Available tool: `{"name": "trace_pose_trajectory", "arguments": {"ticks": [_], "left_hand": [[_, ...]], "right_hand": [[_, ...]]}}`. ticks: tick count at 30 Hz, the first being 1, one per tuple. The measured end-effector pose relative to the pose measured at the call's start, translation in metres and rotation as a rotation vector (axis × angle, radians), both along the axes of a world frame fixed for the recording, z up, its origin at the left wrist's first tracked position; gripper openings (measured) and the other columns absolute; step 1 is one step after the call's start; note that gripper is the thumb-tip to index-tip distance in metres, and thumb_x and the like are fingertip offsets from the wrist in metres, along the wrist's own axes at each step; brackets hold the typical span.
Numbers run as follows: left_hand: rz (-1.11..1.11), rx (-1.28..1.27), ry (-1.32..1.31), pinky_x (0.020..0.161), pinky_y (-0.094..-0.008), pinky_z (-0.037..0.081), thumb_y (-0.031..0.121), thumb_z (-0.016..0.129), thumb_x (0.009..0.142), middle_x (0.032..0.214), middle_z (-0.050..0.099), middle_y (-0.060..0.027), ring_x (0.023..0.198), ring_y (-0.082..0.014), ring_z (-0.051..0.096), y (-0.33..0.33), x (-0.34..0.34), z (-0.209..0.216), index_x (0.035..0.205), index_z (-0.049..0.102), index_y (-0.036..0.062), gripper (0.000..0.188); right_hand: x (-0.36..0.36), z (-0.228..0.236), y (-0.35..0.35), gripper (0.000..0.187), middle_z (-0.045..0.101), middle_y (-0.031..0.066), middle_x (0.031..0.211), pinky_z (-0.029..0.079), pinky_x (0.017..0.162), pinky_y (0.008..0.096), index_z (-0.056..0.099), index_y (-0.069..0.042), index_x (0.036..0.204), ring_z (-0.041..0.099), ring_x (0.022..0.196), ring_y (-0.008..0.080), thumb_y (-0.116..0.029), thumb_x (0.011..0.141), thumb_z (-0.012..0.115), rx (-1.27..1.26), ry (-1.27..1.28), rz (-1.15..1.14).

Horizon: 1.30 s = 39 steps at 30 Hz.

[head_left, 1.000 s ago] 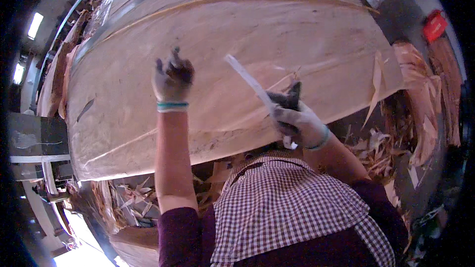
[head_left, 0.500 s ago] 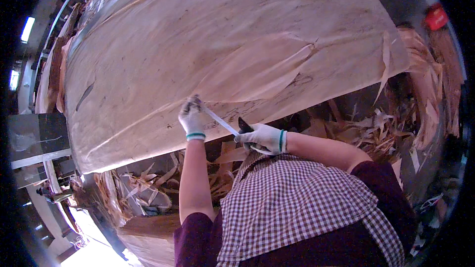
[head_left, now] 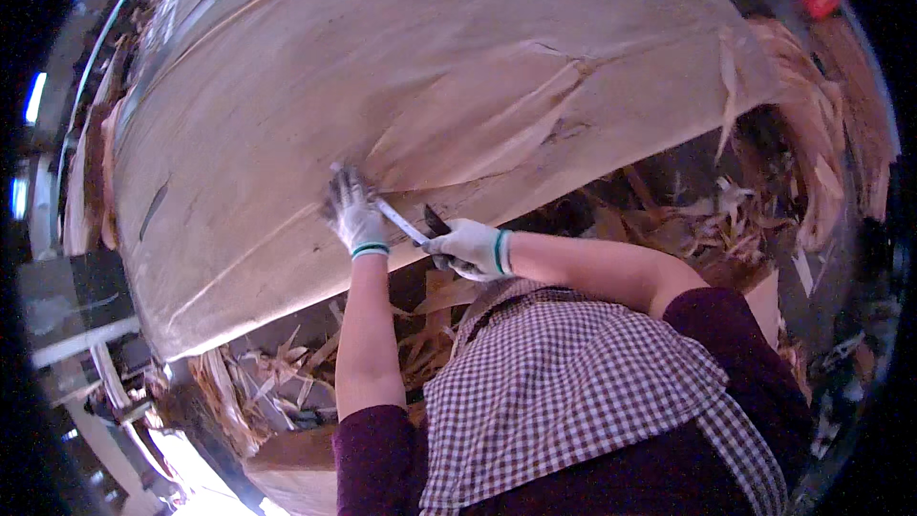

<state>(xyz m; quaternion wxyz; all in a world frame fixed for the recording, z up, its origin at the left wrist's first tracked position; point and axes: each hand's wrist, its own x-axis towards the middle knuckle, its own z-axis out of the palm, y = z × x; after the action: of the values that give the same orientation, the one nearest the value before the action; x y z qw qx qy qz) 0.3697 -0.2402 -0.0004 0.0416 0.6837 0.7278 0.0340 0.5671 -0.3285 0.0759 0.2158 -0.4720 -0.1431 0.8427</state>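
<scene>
Beneath the left hand [head_left: 355, 215], fingers spread, contact blurred: sheet [head_left: 430, 86], likely thin, prone to split; best pressed with a flat palm. Just right of that hand: strip [head_left: 402, 222], pinched by the right hand [head_left: 466, 248]; probably light, pliant; grip near an end.

On the left hand [head_left: 357, 215] and right hand [head_left: 470, 247], white, dark-fingered knit gloves [head_left: 369, 229] are worn, edged with teal cuff bands [head_left: 502, 251]. A plum top [head_left: 372, 459] is shown, sleeved at seven and four o'clock, overlaid at five by a brown-and-white gingham apron [head_left: 573, 392], its strap [head_left: 750, 449] matching.
</scene>
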Motion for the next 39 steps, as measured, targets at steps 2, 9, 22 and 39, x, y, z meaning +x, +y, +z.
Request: {"name": "trace_pose_trajectory", "arguments": {"ticks": [2, 9, 22, 39], "left_hand": [[-0.029, -0.002, 0.092, 0.108, -0.0572, 0.001, 0.029, 0.045, 0.090, 0.152, 0.012, 0.0058, 0.138, -0.0197, 0.017, -0.002, 0.009, 0.009, 0.143, 0.026, 0.0248, 0.057], [0.089, 0.008, -0.015, 0.109, -0.0554, 0.003, 0.031, 0.043, 0.093, 0.149, 0.021, 0.0051, 0.138, -0.0213, 0.018, 0.002, 0.029, 0.031, 0.139, 0.035, 0.0219, 0.048], [-0.664, 0.137, -0.029, 0.112, -0.0484, 0.000, 0.031, 0.042, 0.089, 0.148, 0.023, -0.0103, 0.139, -0.0270, 0.011, -0.030, 0.229, -0.006, 0.140, 0.029, 0.0056, 0.057], [-0.718, 0.189, -0.509, 0.111, -0.0483, 0.002, 0.031, 0.037, 0.093, 0.147, 0.026, -0.0054, 0.139, -0.0246, 0.012, 0.089, 0.366, 0.038, 0.138, 0.035, 0.0119, 0.049]], "right_hand": [[0.025, 0.001, 0.018, 0.009, 0.049, 0.0003, 0.059, 0.028, 0.039, 0.0260, 0.057, -0.007, 0.078, 0.040, 0.045, 0.0097, -0.014, 0.080, 0.063, 0.160, -0.068, 0.052], [0.149, -0.001, -0.027, 0.015, 0.054, 0.0002, 0.062, 0.032, 0.043, 0.0230, 0.058, -0.006, 0.089, 0.046, 0.048, 0.0093, -0.021, 0.087, 0.059, 0.338, -0.181, -0.275], [0.185, -0.029, -0.048, 0.021, 0.063, 0.0102, 0.070, 0.044, 0.055, 0.0294, 0.061, -0.005, 0.083, 0.058, 0.059, 0.0172, -0.026, 0.082, 0.061, 0.443, -0.671, -0.033], [0.313, 0.008, 0.113, 0.024, 0.051, 0.0033, 0.058, 0.032, 0.038, 0.0276, 0.055, -0.006, 0.073, 0.043, 0.041, 0.0127, -0.026, 0.085, 0.060, 0.361, -0.344, -0.509]]}}
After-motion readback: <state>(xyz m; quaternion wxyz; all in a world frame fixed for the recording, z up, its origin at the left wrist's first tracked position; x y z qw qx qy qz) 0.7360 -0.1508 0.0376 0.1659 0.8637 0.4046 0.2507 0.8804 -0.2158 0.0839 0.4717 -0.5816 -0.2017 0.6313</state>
